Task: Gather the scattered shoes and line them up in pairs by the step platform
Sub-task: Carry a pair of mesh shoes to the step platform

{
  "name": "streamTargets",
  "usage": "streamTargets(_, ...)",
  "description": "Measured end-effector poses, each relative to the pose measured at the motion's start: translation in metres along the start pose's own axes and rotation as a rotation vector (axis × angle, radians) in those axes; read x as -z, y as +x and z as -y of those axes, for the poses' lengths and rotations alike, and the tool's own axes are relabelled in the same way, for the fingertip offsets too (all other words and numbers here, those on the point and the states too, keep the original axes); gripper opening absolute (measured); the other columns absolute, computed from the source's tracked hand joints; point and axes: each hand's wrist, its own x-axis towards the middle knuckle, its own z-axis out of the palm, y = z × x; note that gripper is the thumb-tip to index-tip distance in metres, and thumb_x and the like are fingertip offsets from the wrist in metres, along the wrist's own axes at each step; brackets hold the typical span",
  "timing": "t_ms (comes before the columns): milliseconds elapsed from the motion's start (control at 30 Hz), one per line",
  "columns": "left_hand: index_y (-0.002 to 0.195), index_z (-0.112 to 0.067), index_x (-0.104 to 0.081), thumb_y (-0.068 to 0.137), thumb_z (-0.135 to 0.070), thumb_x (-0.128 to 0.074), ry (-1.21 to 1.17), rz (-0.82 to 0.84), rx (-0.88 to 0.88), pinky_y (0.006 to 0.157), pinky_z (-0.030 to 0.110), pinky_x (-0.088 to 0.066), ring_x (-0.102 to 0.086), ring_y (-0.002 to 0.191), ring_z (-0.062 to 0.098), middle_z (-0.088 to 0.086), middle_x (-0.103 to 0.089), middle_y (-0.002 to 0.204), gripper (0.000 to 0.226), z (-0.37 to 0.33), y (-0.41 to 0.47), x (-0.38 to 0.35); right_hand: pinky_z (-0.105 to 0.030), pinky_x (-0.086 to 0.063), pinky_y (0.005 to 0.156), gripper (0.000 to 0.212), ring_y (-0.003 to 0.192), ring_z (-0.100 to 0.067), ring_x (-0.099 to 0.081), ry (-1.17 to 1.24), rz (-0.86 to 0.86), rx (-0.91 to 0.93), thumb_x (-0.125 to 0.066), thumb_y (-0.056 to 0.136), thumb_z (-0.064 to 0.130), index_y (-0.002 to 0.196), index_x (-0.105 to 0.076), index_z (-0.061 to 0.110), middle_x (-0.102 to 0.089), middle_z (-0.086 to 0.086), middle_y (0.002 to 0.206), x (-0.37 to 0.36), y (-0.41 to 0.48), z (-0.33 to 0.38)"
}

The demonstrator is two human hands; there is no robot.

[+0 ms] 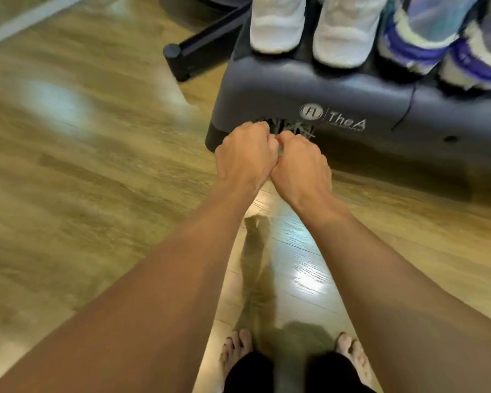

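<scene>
2 hands meet side by side, left hand (244,154) and right hand (301,163) equally near, fingers (257,130) curled under, seemingly gripping a dark laced shoe (294,129) just ahead, against the step platform (267,89) front, below the white shoes (304,26) and purple shoes (425,43).

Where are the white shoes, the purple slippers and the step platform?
white shoes (278,26): head view, toe of one shoe.
purple slippers (403,51): head view, purple band.
step platform (267,92): head view, front wall.

Bare forearms (182,265), bare feet (236,350) (black legwear (250,373))
</scene>
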Motion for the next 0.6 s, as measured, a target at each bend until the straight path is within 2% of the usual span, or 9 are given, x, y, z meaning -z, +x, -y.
streamTargets(67, 0.093, -0.02, -0.064, 0.091, -0.035, -0.045, -0.032, -0.042, 0.02, 0.066, 0.034, -0.04, -0.061, 0.091, 0.029, 0.003, -0.065, 0.095, 0.024, -0.019, -0.008, 0.047, -0.032, -0.034, 0.065, 0.021, 0.088, -0.025, -0.056, 0.034, -0.026, 0.006, -0.043, 0.095, 0.034, 0.106, -0.057, 0.022, -0.059, -0.001, 0.105, 0.044, -0.012, 0.027)
streamTargets(167, 0.094, -0.019, -0.063, 0.091, -0.035, -0.047, -0.095, -0.106, -0.032, 0.068, 0.034, -0.041, -0.06, 0.092, 0.026, 0.003, -0.066, 0.097, 0.023, -0.066, -0.018, 0.144, -0.036, -0.04, 0.069, 0.026, 0.099, -0.028, -0.059, 0.064, -0.054, -0.002, -0.042, 0.096, 0.039, 0.11, -0.057, 0.024, -0.059, -0.003, 0.11, 0.141, -0.028, 0.072)
streamTargets(333, 0.097, -0.021, -0.064, 0.09, -0.033, -0.049, -0.155, -0.224, -0.192, 0.074, 0.037, -0.044, -0.059, 0.096, 0.027, 0.003, -0.064, 0.101, 0.02, -0.163, -0.023, 0.313, -0.04, -0.045, 0.08, 0.026, 0.106, -0.027, -0.057, 0.092, -0.227, 0.021, -0.045, 0.095, 0.027, 0.118, -0.056, 0.024, -0.059, -0.003, 0.117, 0.317, -0.055, 0.14)
streamTargets(500, 0.103, -0.023, -0.063, 0.091, -0.032, -0.048, -0.223, -0.314, -0.365, 0.078, 0.041, -0.047, -0.058, 0.097, 0.026, 0.002, -0.063, 0.105, 0.022, -0.265, -0.046, 0.458, -0.037, -0.04, 0.067, 0.021, 0.096, -0.029, -0.057, 0.069, -0.465, 0.024, -0.042, 0.096, 0.029, 0.111, -0.056, 0.023, -0.057, -0.003, 0.108, 0.485, -0.096, 0.186)
streamTargets(600, 0.105, -0.023, -0.063, 0.09, -0.03, -0.048, -0.275, -0.348, -0.467, 0.077, 0.041, -0.047, -0.057, 0.097, 0.025, 0.002, -0.062, 0.105, 0.022, -0.317, -0.072, 0.524, -0.036, -0.039, 0.069, 0.027, 0.099, -0.029, -0.058, 0.04, -0.604, 0.002, -0.043, 0.095, 0.023, 0.119, -0.055, 0.022, -0.059, -0.004, 0.114, 0.572, -0.132, 0.199)
